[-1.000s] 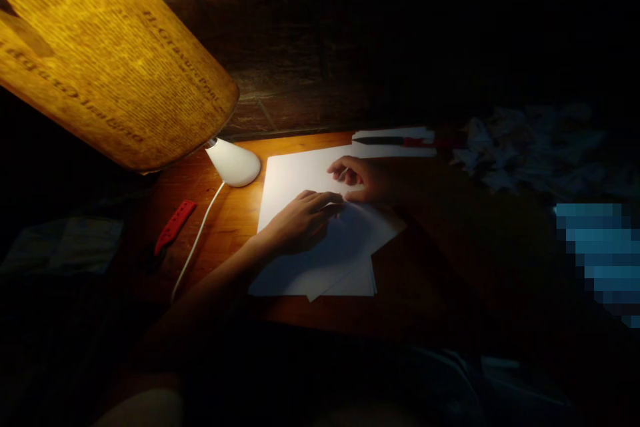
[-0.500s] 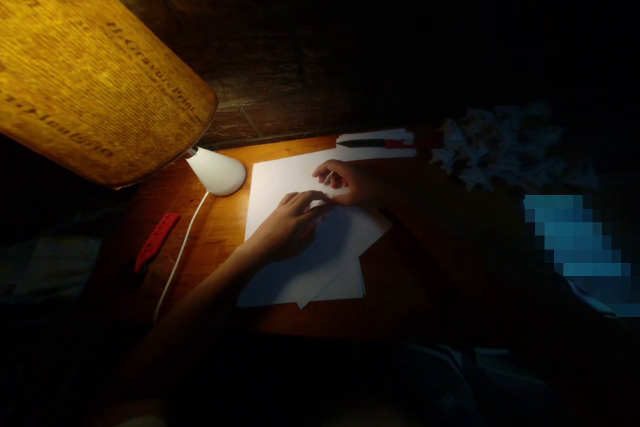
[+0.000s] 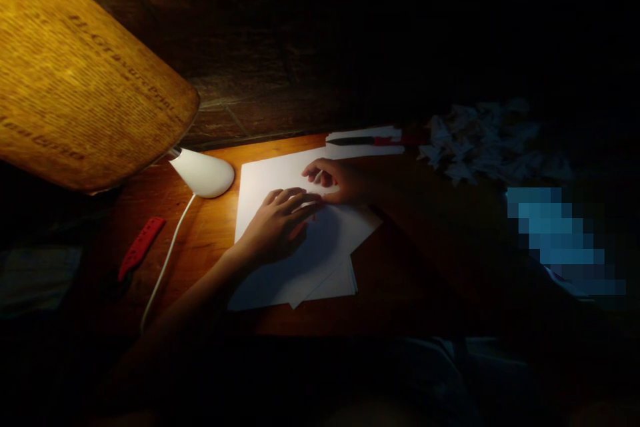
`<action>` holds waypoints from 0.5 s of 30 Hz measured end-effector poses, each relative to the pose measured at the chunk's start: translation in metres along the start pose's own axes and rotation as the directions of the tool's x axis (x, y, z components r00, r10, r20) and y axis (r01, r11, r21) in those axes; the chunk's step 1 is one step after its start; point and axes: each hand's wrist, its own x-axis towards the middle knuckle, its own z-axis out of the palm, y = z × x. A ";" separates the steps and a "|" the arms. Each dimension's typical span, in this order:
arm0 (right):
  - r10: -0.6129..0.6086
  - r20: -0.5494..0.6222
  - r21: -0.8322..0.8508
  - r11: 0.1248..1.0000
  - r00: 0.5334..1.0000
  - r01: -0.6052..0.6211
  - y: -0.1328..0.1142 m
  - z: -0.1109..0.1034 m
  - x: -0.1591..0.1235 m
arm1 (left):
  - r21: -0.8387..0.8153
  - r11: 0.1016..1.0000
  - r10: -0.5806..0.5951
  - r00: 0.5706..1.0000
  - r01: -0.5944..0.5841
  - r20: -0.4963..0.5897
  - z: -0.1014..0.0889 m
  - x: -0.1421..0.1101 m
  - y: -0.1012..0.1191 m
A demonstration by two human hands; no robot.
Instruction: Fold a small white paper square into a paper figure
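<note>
Under the lamplight, several white sheets of paper (image 3: 253, 190) lie overlapped on the wooden table. My left hand (image 3: 280, 223) rests over the sheets, its fingers stretched out and a little apart. Its fingertips meet the thumb side of my right hand (image 3: 337, 181). The fingers of that hand are curled in just above the paper; whether anything is between them is hidden. Behind the hands, a knife with a black blade and red handle (image 3: 355, 141) lies across a smaller stack of white paper (image 3: 363, 133).
A lamp with a white base (image 3: 207, 175) and a large yellow printed shade (image 3: 85, 80) stands at the left. Its white cord (image 3: 167, 260) runs toward the front edge, past a red slotted tool (image 3: 143, 247). Folded white paper pieces (image 3: 480, 143) are heaped at the right.
The whole scene has shifted slightly left as the camera turned. Both hands keep nearly the same place on the paper, with the left fingers a little more spread.
</note>
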 end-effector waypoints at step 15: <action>0.003 0.027 0.001 1.000 1.000 -0.003 -0.002 -0.002 -0.001 | -0.017 1.000 -0.016 1.000 0.016 -0.012 0.000 0.000 0.001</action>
